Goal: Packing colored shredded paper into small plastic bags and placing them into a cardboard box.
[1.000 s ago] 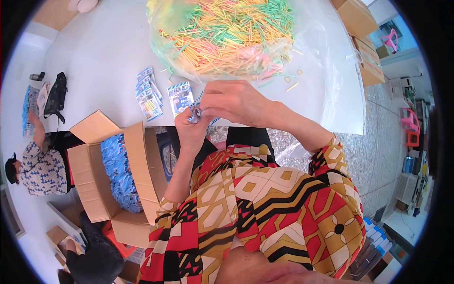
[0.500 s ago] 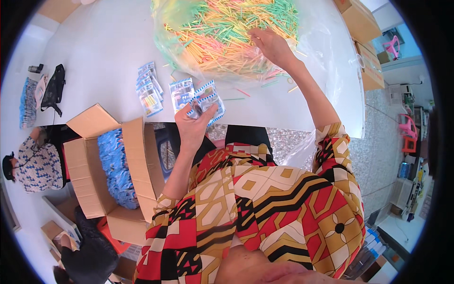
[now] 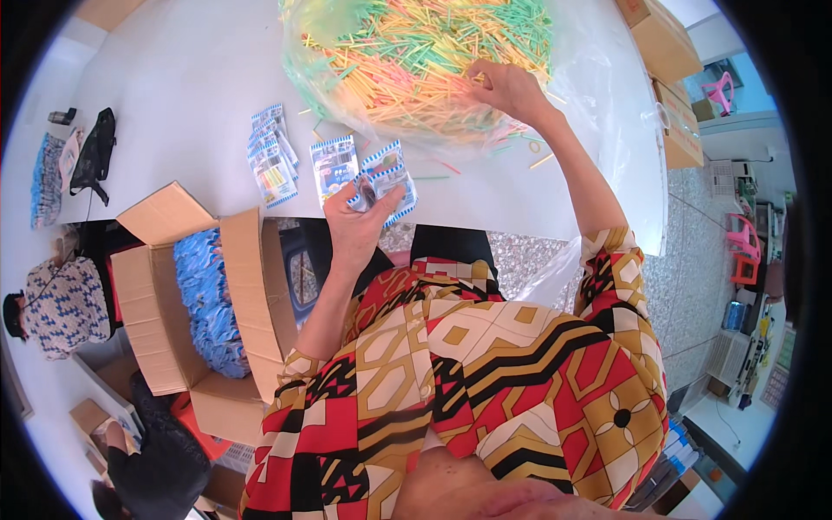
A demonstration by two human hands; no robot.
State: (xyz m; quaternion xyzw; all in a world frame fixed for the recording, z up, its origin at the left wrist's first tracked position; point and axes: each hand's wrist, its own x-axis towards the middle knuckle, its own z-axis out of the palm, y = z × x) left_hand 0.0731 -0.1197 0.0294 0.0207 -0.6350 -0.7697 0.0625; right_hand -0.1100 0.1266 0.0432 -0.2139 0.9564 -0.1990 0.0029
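My left hand [image 3: 354, 232] is closed round small blue-and-white striped packets. One flat packet [image 3: 334, 163] fans out to the left, and another packet [image 3: 386, 180] shows a clear window under my thumb. Over the near right part of a heap of thin green, yellow, orange and pink sticks [image 3: 407, 52], my right hand [image 3: 513, 94] has its fingers bent together in a pinch. What lies between those fingertips is too small to make out. A clear plastic bag [image 3: 303, 82] surrounds the heap on the white table [image 3: 199, 65].
Left of my left hand lies a stack of filled packets [image 3: 274, 165]. An open cardboard box [image 3: 156, 303] of blue packets stands beside me. Loose sticks [image 3: 541, 161] are scattered near the bag. Boxes [image 3: 663, 43] stand at the right; two other people sit at the left.
My right hand has drawn slightly right and toward me over the sticks. My left hand keeps hold of the packets, nearly in place. The view has shifted a little.
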